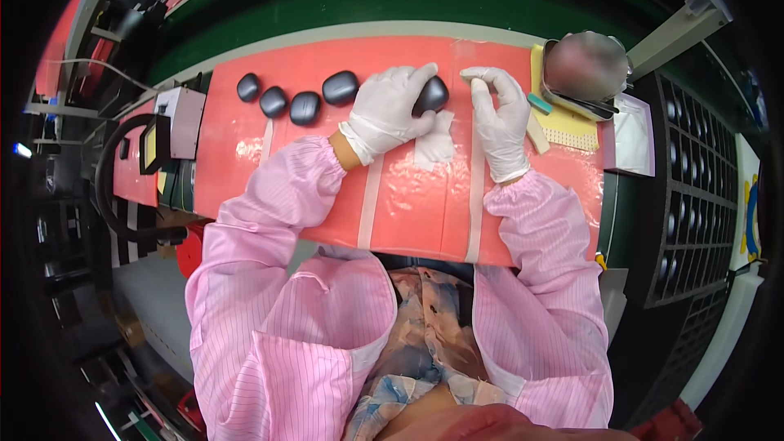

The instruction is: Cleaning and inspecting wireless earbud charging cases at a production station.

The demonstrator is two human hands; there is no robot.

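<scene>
Left hand, white-gloved, clasped over a dark rounded case, fingers wrapped across its top. Case at the middle of the red work mat, long axis tilted up to the right, just above a small white wipe. Right hand just beside, to the case's right, fingertips pinched together; whether on anything, impossible to tell. Left plainly nearer. Further left along the mat, four more dark cases in a row.
</scene>
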